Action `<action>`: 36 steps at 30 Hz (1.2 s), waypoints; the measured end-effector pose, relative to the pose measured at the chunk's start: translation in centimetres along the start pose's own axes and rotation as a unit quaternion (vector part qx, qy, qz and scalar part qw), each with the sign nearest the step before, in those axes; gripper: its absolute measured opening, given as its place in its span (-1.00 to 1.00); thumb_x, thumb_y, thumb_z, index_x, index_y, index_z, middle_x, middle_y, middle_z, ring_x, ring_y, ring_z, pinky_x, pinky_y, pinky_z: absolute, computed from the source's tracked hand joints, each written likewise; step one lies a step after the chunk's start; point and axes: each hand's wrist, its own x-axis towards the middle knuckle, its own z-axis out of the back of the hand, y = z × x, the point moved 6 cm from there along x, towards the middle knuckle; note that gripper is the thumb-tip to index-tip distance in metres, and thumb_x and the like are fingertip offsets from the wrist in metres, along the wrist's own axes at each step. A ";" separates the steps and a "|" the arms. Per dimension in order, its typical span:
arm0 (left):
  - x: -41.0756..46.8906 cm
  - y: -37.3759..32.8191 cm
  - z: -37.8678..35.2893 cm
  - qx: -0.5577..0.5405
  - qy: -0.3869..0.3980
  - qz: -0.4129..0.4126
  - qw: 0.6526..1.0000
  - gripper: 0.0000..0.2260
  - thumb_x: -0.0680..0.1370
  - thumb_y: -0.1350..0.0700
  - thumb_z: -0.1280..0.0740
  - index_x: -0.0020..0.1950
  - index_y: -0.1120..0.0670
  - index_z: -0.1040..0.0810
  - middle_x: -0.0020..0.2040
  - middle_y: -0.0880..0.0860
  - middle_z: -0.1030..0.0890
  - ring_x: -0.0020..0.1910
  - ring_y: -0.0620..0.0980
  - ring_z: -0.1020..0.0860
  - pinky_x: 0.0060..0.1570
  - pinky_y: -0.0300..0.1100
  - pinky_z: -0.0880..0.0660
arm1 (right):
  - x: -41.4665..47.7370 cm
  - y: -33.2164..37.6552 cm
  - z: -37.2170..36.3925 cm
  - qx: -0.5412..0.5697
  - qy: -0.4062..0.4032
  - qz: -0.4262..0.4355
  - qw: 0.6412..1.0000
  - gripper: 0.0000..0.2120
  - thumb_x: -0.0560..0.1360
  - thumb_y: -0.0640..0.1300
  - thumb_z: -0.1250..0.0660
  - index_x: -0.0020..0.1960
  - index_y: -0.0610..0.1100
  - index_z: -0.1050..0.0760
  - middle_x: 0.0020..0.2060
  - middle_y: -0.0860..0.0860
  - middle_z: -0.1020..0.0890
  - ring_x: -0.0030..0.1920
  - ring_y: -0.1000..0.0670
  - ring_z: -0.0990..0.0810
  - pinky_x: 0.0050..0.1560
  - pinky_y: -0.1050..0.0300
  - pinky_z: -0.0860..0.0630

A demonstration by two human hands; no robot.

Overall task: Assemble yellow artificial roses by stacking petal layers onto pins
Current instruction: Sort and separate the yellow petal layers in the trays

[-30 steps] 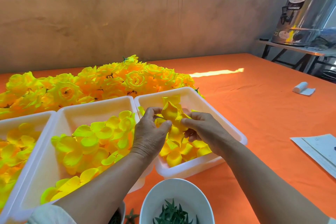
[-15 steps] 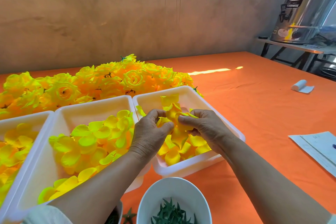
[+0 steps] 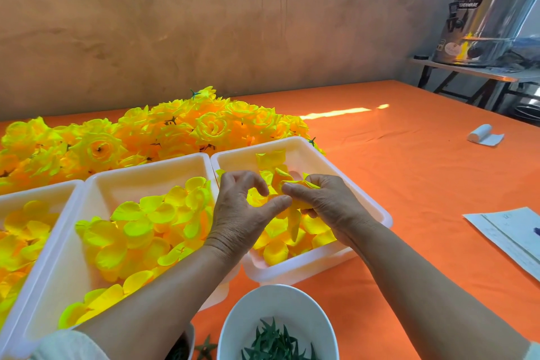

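Observation:
Over the right white tray [image 3: 368, 202] of loose yellow petals [image 3: 292, 235], my two hands meet. My right hand [image 3: 325, 205] pinches a yellow petal layer [image 3: 301, 184] between its thumb and fingers. My left hand [image 3: 238, 213] has its fingers curled, and its thumb tip reaches the same layer beside my right fingertips. No pin shows between the fingers. A white bowl [image 3: 280, 298] near me holds green calyx pieces [image 3: 274, 342]. Finished yellow roses [image 3: 181, 131] lie heaped behind the trays.
Two more white trays, the middle tray [image 3: 146, 172] and the left tray [image 3: 43, 193], hold yellow petals. An orange cloth [image 3: 409, 184] covers the table. On it, right, lie a white roll [image 3: 483, 135] and papers [image 3: 511, 232]. A steel urn [image 3: 491, 9] stands on a side table.
Both hands have dropped a little toward the tray and drawn closer together. The petal cluster that stood up between them now lies flatter in my right fingers.

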 end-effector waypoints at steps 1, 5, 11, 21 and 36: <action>-0.1 0.0 -0.3 0.012 0.017 0.006 1.000 -0.72 0.27 -0.14 -0.57 -0.27 -0.11 -0.50 0.06 -0.06 -0.45 0.15 -0.14 -0.45 0.00 -0.37 -0.35 | 0.0 0.1 -0.1 -0.003 0.004 0.007 1.000 -0.82 0.39 0.02 -0.51 -0.32 -0.02 -0.59 -0.49 0.12 -0.55 -0.50 0.16 -0.44 -0.48 0.33 -0.33; 0.1 0.2 -0.9 0.053 0.059 0.027 0.996 -0.73 0.24 -0.23 -0.52 -0.36 -0.10 -0.53 0.01 -0.15 -0.47 0.08 -0.20 -0.44 -0.07 -0.49 -0.27 | -0.4 0.6 -0.7 -0.012 0.043 0.026 0.999 -0.56 0.36 0.21 -0.40 -0.19 -0.20 -0.56 -0.49 0.05 -0.50 -0.49 0.12 -0.40 -0.46 0.27 -0.30; 0.1 -0.1 -0.8 0.073 0.064 0.014 0.995 -0.78 0.40 -0.14 -0.48 -0.33 -0.13 -0.49 0.05 -0.07 -0.49 0.02 -0.09 -0.48 -0.13 -0.35 -0.34 | -0.8 1.1 -1.1 -0.027 0.070 0.041 0.996 -0.34 0.33 0.27 -0.35 -0.02 -0.36 -0.52 -0.37 -0.03 -0.53 -0.37 0.05 -0.45 -0.39 0.19 -0.32; 0.3 0.1 -1.1 0.060 0.080 0.001 0.995 -0.82 0.49 -0.07 -0.42 -0.27 -0.06 -0.53 0.15 -0.06 -0.47 0.18 -0.12 -0.43 0.07 -0.24 -0.30 | -0.9 1.1 -1.4 -0.041 0.077 0.028 0.996 -0.46 0.36 0.29 -0.30 -0.05 -0.20 -0.56 -0.38 0.01 -0.59 -0.37 0.05 -0.51 -0.42 0.22 -0.38; 0.4 0.7 -0.8 0.010 0.060 0.048 0.997 -0.74 0.57 -0.05 -0.33 -0.07 0.10 -0.68 0.10 -0.04 -0.45 0.15 -0.05 -0.49 0.19 -0.13 -0.41 | -1.0 1.3 -1.0 -0.024 0.051 0.042 0.998 -0.76 0.62 -0.13 -0.23 -0.18 -0.16 -0.55 -0.44 0.04 -0.59 -0.47 0.10 -0.48 -0.47 0.26 -0.35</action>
